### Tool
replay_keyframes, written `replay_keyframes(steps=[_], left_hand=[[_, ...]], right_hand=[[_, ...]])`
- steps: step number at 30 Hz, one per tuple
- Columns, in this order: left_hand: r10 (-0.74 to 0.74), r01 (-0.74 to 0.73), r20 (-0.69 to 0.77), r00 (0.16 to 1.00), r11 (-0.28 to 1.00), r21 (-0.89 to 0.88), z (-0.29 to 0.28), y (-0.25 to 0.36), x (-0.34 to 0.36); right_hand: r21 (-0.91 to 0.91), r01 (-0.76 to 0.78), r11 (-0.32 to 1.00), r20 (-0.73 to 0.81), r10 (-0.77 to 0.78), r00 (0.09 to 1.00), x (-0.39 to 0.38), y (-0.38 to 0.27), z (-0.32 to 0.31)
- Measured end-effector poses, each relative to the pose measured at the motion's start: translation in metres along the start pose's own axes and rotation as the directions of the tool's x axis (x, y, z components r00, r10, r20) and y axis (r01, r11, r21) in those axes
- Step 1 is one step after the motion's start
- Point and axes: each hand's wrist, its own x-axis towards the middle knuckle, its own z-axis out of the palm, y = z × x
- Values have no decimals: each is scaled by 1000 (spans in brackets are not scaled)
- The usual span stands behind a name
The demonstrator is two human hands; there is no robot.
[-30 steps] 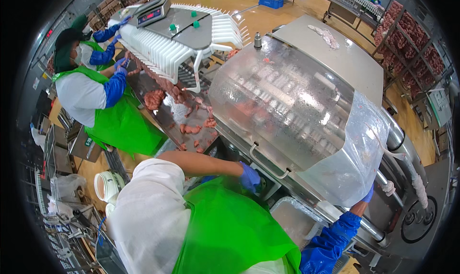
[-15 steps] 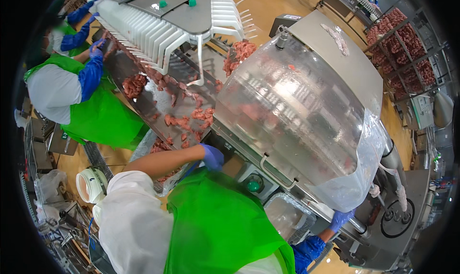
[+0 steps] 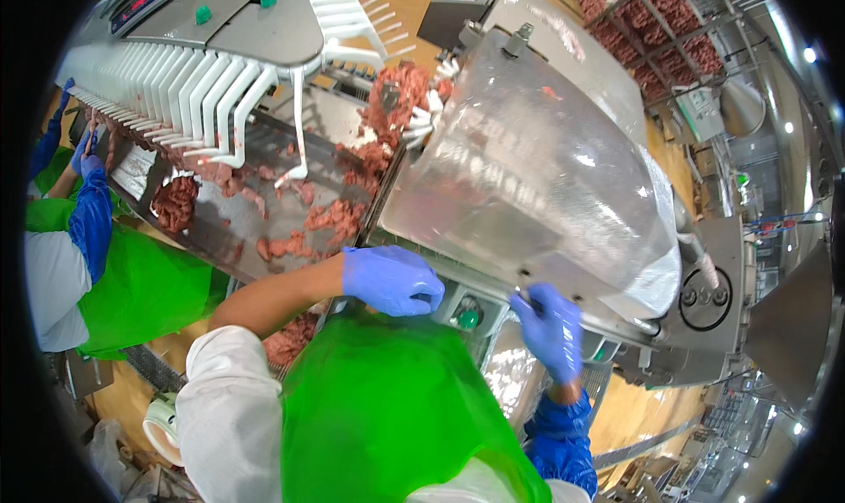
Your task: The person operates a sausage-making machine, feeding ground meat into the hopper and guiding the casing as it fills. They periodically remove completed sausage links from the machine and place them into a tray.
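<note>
My left hand [image 3: 392,281], in a blue glove, is curled at the machine's front edge, left of a green button [image 3: 468,318]; its fingertips and anything under them are hidden. My right hand [image 3: 550,327], also gloved, is raised at the lower edge of the clear cover [image 3: 510,168], thumb and forefinger apart near a small fitting. Below it lies a shiny foil-like surface [image 3: 506,371]. Pink meat [image 3: 330,217] lies in scraps and heaps on the steel tray [image 3: 299,160] to the left, under a conveyor with white prongs [image 3: 194,94].
Two co-workers in green aprons [image 3: 141,283] work at the far left, their gloved hands at the conveyor. A rack of meat [image 3: 651,32] stands at the back right. A steel machine housing with pipes [image 3: 717,248] is on the right, a white bucket [image 3: 160,424] at lower left.
My right hand has moved left from beside the plastic sheet to the cover's front edge. My left hand has left the button area and stays curled just left of it. The view has turned.
</note>
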Motion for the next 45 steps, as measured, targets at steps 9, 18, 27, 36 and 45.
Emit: replay_keyframes(steps=[9, 18, 27, 36, 45], left_hand=[[208, 297, -740, 640, 821, 488, -24, -42, 88], [-92, 289, -531, 842, 910, 299, -34, -68, 85], [-755, 750, -228, 614, 468, 468, -108, -54, -54], [-132, 187, -542, 830, 981, 47, -215, -71, 22], [-493, 494, -438, 752, 861, -122, -207, -126, 3]], right_hand=[[-22, 153, 988, -478, -145, 866, 83, -23, -149], [45, 226, 973, -403, -189, 896, 102, -21, -170], [1, 207, 978, -436, -185, 881, 104, -28, -171], [-61, 282, 957, -451, -279, 848, 127, -27, -186], [-14, 288, 958, -453, -263, 852, 132, -22, -191]])
